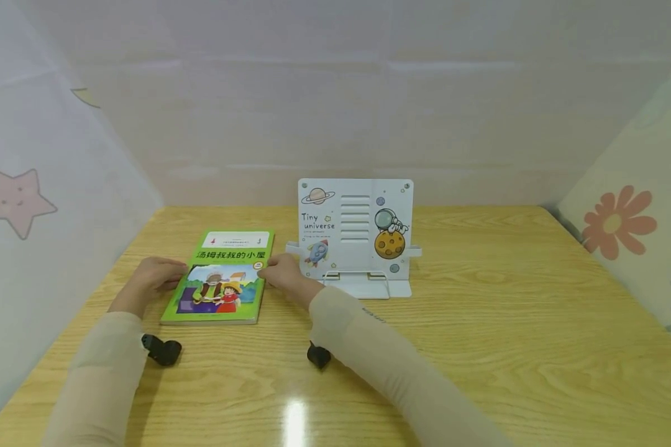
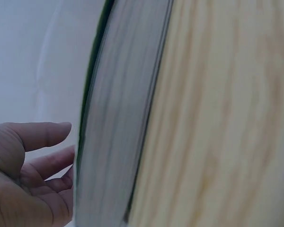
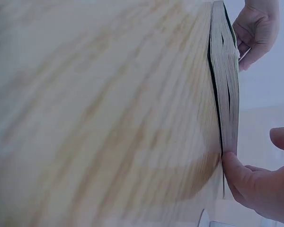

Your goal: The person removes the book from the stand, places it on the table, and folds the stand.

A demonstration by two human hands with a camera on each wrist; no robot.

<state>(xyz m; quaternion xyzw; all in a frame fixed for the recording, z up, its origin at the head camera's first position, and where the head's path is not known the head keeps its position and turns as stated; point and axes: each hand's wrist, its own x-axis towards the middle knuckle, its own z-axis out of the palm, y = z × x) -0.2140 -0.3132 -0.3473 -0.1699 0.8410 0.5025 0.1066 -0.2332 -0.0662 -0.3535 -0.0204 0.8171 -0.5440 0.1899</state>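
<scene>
A green picture-covered book (image 1: 217,278) lies flat on the wooden table, its cover facing up. My left hand (image 1: 155,275) is at the book's left edge, fingertips right at the cover's side. In the left wrist view its thumb is stretched out and its fingers (image 2: 57,163) are loosely bent beside the book (image 2: 118,113). On the opposite side, my right hand (image 1: 286,272) touches the right edge. The right wrist view has one finger (image 3: 234,175) against the book's (image 3: 227,94) edge near the tabletop, with the thumb held apart above.
A white metal book stand (image 1: 355,230) with space drawings and "Tiny universe" stands upright right of the book, close behind my right hand. The table (image 1: 509,310) stretches to the right. Pale printed cloth (image 1: 335,112) hangs behind. Black devices (image 1: 162,351) are at both wrists.
</scene>
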